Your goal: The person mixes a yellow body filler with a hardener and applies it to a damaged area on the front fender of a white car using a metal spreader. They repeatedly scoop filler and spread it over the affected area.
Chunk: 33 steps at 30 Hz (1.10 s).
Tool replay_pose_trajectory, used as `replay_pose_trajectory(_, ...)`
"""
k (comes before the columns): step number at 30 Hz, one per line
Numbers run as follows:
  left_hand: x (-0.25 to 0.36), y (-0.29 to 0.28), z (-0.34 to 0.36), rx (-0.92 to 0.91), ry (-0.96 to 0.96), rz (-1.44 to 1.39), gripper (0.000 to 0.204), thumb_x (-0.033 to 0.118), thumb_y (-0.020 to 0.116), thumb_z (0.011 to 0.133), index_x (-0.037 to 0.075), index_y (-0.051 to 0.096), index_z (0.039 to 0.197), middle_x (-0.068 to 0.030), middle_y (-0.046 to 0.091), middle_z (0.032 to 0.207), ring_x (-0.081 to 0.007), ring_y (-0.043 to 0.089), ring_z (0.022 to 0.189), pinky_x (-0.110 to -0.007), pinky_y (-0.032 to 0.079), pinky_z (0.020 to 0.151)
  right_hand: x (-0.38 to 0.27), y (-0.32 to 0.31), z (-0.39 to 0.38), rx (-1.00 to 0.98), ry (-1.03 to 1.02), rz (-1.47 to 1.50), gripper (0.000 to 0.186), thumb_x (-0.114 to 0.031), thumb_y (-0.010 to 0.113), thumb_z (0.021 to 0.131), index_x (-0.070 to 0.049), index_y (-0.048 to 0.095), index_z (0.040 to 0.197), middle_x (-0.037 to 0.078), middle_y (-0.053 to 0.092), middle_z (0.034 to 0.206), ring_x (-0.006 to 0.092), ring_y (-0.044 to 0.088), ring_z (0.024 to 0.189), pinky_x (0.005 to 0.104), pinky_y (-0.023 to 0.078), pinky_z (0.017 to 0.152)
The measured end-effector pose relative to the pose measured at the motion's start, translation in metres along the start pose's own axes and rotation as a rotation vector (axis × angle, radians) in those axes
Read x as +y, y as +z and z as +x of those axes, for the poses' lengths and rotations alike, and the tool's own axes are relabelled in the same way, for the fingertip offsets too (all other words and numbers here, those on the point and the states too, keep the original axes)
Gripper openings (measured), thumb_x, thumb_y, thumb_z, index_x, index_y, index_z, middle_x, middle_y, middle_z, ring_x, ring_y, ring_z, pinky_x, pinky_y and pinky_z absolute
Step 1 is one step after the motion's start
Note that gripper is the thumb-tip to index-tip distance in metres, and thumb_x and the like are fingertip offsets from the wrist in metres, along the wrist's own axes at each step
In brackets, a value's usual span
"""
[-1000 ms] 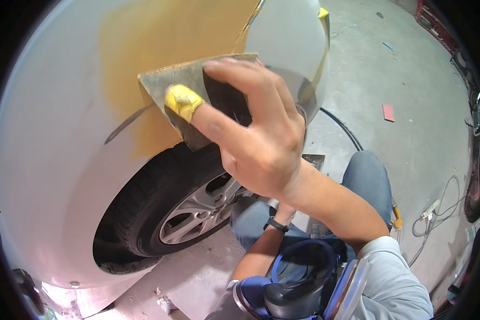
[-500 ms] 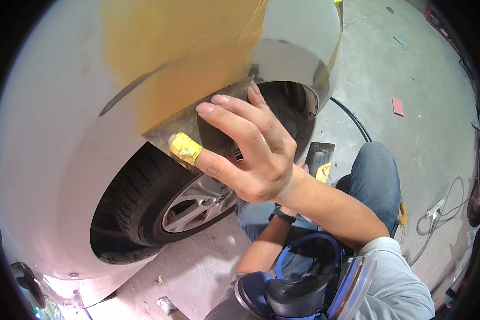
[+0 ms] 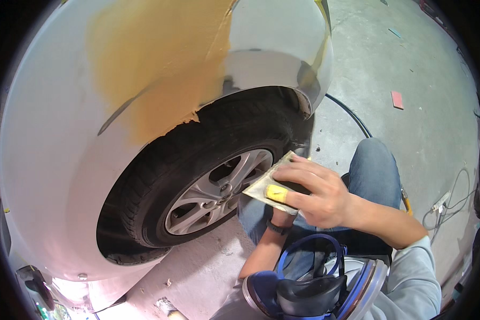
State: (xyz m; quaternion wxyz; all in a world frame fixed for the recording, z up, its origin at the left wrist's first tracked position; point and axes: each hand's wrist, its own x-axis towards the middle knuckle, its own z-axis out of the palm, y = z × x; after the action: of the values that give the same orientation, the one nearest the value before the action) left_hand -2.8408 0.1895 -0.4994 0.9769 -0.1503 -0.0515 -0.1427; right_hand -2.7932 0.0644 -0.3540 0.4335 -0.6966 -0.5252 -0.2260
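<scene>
A flat, wide putty spreader (image 3: pixel 258 190) smeared with pale yellow filler is gripped in my right hand (image 3: pixel 321 193), over my lap in front of the wheel. Yellow tape wraps one finger of that hand. My left hand (image 3: pixel 284 217) is beneath the spreader and right hand, so its fingers are hidden; a dark watch sits on its wrist. Tan filler (image 3: pixel 160 64) covers a broad patch of the white car's body panel (image 3: pixel 53 133). The patch has a ragged lower edge at the wheel arch.
Below the arch is a black tyre (image 3: pixel 144 197) with a silver rim (image 3: pixel 234 181). A respirator mask (image 3: pixel 304 290) hangs at my chest. A dark hose (image 3: pixel 352 116), a pink block (image 3: pixel 397 100) and a grey cable (image 3: pixel 447 205) lie on the concrete floor to the right.
My right hand has drawn the spreader off the panel's arch edge, down and right to my lap. The dark plate with yellow filler by my left hand is now hidden.
</scene>
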Motion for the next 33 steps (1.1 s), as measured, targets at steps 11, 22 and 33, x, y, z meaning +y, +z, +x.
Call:
replay_pose_trajectory(11,-0.043,0.107,0.001,0.608,0.441,1.146,0.050,0.020,0.045,0.112,-0.004,0.042,0.155,-0.0100,0.066,0.112,-0.0120,0.057,0.077,-0.027,0.046,0.065,0.044,-0.057,-0.061,-0.130,-0.051,-0.136,0.024,-0.021,0.073,0.080,-0.013,0.076,0.102,0.015,0.066,0.128,0.0318,0.065,0.123,0.0605,0.046,0.115)
replay_pose_trajectory(22,-0.022,0.077,-0.020,0.701,0.422,1.062,0.040,0.020,0.049,0.111,-0.003,0.055,0.143,-0.0053,0.065,0.093,-0.0093,0.051,0.062,-0.024,0.036,0.049,0.102,-0.073,0.051,0.397,0.176,-0.143,0.036,0.007,0.065,0.088,-0.006,0.074,0.120,0.014,0.073,0.113,0.0337,0.071,0.096,0.0412,0.058,0.082)
replay_pose_trajectory(33,-0.024,0.058,-0.044,0.815,0.529,0.990,0.033,0.022,0.047,0.112,0.002,0.059,0.134,-0.0052,0.065,0.090,-0.0109,0.047,0.059,-0.025,0.032,0.048,0.097,-0.041,0.134,0.704,0.081,-0.260,0.038,0.010,0.063,0.085,-0.006,0.077,0.117,0.009,0.074,0.116,0.0307,0.067,0.105,0.0400,0.055,0.089)
